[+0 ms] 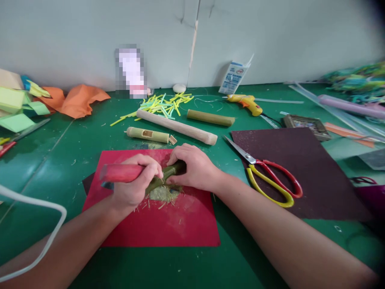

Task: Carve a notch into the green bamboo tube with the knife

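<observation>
My left hand (134, 190) is closed around a red-handled tool (120, 173), its handle pointing left and its working end hidden by the fingers. It meets a green bamboo piece (155, 184), which my right hand (197, 166) grips from the far right end. Under both hands lies a red mat (168, 230). Thin shavings and pale dust are scattered over a worn greyish patch (162, 194) just below the bamboo. Behind my hands rests a light bamboo tube (156, 136) with a rectangular notch, a small loose chip (172, 139) at its end.
A long pale wooden stick (177, 126) and a short bamboo piece (210, 117) lie farther back, near yellow-green strips (159, 105). Scissors (261, 168) rest open on a dark sheet (319, 180) at right. A yellow glue gun (245, 103) and carton (234, 77) stand behind.
</observation>
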`<state>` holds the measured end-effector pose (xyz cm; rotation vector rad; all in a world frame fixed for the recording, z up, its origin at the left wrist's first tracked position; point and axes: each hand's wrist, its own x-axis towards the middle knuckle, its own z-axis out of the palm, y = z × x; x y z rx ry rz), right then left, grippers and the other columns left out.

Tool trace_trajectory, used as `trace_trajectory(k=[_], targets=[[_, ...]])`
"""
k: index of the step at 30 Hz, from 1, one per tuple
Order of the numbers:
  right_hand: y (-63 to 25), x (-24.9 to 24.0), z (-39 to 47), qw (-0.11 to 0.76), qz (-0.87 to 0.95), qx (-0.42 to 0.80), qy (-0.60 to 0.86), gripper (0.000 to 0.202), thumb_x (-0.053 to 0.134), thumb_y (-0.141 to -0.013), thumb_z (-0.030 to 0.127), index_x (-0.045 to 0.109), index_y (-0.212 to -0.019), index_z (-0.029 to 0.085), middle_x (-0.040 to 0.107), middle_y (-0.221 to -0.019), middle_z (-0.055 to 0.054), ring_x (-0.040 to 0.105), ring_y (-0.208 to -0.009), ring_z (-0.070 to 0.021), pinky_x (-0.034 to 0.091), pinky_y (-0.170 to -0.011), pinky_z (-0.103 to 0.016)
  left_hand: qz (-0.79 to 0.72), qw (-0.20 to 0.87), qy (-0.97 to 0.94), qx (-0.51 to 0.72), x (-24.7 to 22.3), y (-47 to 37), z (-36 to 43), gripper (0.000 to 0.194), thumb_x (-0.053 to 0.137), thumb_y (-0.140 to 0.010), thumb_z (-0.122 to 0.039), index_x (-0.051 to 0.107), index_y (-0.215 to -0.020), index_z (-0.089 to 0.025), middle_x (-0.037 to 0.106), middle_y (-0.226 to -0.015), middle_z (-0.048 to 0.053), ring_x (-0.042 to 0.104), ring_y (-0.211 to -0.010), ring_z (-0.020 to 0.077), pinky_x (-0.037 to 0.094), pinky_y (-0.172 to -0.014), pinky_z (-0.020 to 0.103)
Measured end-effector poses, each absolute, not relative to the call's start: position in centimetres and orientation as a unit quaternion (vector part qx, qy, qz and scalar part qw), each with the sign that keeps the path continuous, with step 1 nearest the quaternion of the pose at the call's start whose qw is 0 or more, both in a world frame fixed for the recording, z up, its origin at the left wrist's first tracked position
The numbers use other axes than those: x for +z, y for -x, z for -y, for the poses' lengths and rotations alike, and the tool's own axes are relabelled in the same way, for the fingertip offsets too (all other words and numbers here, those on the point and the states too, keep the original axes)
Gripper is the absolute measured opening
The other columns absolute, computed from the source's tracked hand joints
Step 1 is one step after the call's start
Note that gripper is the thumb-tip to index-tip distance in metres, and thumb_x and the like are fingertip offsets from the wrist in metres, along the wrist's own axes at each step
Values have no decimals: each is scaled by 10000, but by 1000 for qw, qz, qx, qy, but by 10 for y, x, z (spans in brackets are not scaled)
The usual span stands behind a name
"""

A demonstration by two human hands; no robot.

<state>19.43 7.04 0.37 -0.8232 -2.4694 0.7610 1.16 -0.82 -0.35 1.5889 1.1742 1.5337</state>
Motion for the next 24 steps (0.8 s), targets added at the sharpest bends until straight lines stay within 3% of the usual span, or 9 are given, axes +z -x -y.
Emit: trace_trajectory(k=[2,7,14,20,24], targets=[[-194,4,-71,218,890,276,292,335,850,-620,356,645,-820,181,670,-854,-13,536,-821,-180,367,-728,-301,-422,321,-587,612,-4,-12,8,187,559,-914,-264,621,-745,-212,677,-738,-26,426,-390,49,363,-397,233],[-193,5,-70,221,889,278,290,326,843,-626,350,635,-815,185,657,-827,-9,530,-789,-173,361,-721,-297,-367,374,-608,596,-2,-12,6,217,586,-903,-399,643,-873,-191,721,-919,53,604,-517,106,546,-598,322],[-193,5,-68,237,889,269,287,314,834,-628,327,622,-810,183,643,-809,-5,525,-783,-170,365,-720,-297,-380,387,-636,549,4,-12,7,142,555,-915,-283,650,-871,-187,721,-920,59,588,-528,97,499,-526,265],[-192,4,-68,225,895,252,290,329,824,-632,349,623,-829,178,640,-826,-17,526,-798,-181,375,-710,-304,-398,347,-656,540,7,-11,7,120,556,-874,-240,659,-872,-178,706,-969,52,590,-545,82,548,-598,269],[-192,3,-69,231,895,252,286,329,826,-630,347,625,-826,176,650,-830,-14,531,-793,-175,378,-712,-302,-396,333,-653,553,4,-11,5,132,537,-884,-204,658,-837,-177,706,-874,32,588,-506,79,546,-583,267]])
